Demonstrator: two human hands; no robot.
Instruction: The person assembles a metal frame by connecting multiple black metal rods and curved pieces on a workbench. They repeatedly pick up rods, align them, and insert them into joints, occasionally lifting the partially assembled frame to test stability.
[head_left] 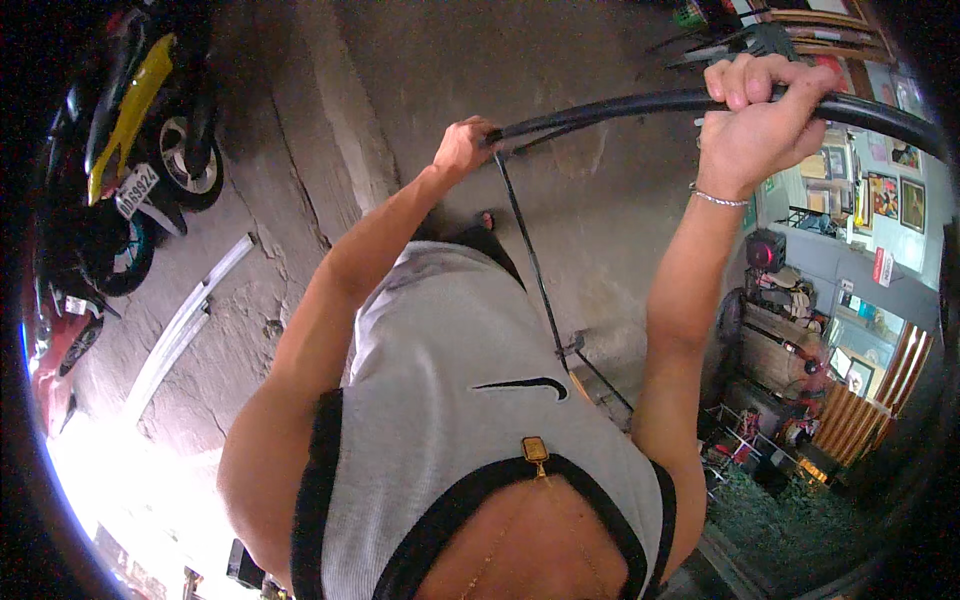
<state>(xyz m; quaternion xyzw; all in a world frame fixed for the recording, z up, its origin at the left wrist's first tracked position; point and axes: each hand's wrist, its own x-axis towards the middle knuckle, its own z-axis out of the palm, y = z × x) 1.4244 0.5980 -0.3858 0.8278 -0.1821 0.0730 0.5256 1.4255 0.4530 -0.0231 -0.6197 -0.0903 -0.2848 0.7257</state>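
Observation:
A thick black tube or hose (620,107) arcs across in front of me, raised at about arm's length. My left hand (466,146) is closed around its left end, the fingers partly hidden behind the wrist. Farther along to the right, my right hand (755,120) wraps over the tube, fingers curled on top. Past that hand the tube runs on toward the right rim of the view. From near my left hand a thin black rod or cord (527,235) slants down to a small dark fitting (570,346) beside my right side. What joins them is too small to tell.
Parked motorcycles, one with yellow panels (130,115), stand at the far left. Pale metal strips (190,325) lie on the cracked concrete floor (300,180). Along the right are shelves with framed pictures (912,205), a speaker (766,250), brown slats (862,410) and green plants (770,520).

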